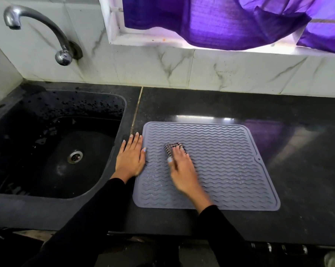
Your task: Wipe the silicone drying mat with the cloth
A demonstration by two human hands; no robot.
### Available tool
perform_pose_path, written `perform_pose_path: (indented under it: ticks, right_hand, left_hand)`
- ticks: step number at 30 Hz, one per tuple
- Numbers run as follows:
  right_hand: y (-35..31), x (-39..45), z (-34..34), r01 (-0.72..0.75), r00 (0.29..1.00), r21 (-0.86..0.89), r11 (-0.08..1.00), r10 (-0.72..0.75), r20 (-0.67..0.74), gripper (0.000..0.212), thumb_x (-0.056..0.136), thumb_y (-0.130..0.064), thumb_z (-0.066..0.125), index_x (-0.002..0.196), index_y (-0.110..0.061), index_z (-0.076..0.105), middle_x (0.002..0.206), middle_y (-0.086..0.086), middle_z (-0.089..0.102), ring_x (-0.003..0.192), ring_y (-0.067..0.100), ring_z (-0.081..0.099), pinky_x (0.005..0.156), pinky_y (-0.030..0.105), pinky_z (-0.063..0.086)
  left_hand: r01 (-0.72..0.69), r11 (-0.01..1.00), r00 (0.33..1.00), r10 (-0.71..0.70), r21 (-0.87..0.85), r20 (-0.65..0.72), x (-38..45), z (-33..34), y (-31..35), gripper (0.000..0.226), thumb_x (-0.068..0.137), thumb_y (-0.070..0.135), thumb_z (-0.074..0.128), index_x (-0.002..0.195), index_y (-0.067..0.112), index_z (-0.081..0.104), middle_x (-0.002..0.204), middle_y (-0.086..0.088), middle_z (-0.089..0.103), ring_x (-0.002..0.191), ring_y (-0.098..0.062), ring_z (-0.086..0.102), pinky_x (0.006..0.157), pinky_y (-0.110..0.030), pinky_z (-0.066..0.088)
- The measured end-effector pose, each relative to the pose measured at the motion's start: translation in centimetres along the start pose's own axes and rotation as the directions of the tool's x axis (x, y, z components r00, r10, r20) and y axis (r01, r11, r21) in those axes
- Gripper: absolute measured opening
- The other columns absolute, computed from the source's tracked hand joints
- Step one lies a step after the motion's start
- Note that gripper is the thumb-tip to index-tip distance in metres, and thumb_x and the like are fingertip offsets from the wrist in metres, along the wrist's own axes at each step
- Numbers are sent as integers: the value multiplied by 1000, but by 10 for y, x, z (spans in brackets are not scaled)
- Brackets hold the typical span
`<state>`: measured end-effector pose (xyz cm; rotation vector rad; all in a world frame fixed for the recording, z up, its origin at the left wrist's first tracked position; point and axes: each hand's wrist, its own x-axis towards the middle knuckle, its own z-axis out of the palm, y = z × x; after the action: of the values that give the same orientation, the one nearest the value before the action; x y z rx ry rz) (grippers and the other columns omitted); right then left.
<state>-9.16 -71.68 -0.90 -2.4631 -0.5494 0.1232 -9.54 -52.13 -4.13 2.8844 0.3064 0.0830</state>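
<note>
A grey silicone drying mat [224,160] with wavy ridges lies flat on the black counter, right of the sink. My right hand [182,168] presses a small bunched checked cloth [172,147] onto the mat's left-middle area; the cloth shows only beyond my fingers. My left hand [131,157] lies flat, fingers spread, on the counter at the mat's left edge, its thumb resting on the mat's rim. Wet streaks glisten on the ridges right of the cloth.
A black sink [53,151] with a metal drain sits to the left, under a curved metal tap [41,29]. The black counter [297,151] stretches right of the mat. Marble tiles and a window with a purple curtain [230,20] stand behind.
</note>
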Motion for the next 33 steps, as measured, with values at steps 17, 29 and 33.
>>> perform_pose_path:
  ticks: [17,29,33]
  right_hand:
    - [0,4,-10,-170,956,542,823,271,-110,41,99,-24,38,140,-19,40,144,0,42,131,16,39,106,23,29]
    - [-11,-22,29,153,986,-290,945,-166,-19,63,96,-37,28,148,-9,8,157,9,6,145,20,0,116,34,-10]
    - [-11,-16,29,165,982,-316,934,-184,-31,62,95,-35,29,148,-9,10,157,9,7,145,19,1,115,31,-11]
  left_hand:
    - [9,998,998,-13,-64,-62,-1,-2,0,65,91,43,11,148,15,22,157,2,16,146,-12,9,119,-34,1]
    - [16,997,998,-21,-72,-63,-1,-3,0,65,90,39,11,148,12,24,157,-4,17,146,-15,12,119,-33,1]
    - [17,996,997,-23,-85,-70,-4,-5,2,63,90,37,13,147,12,26,157,-4,20,146,-15,13,119,-34,2]
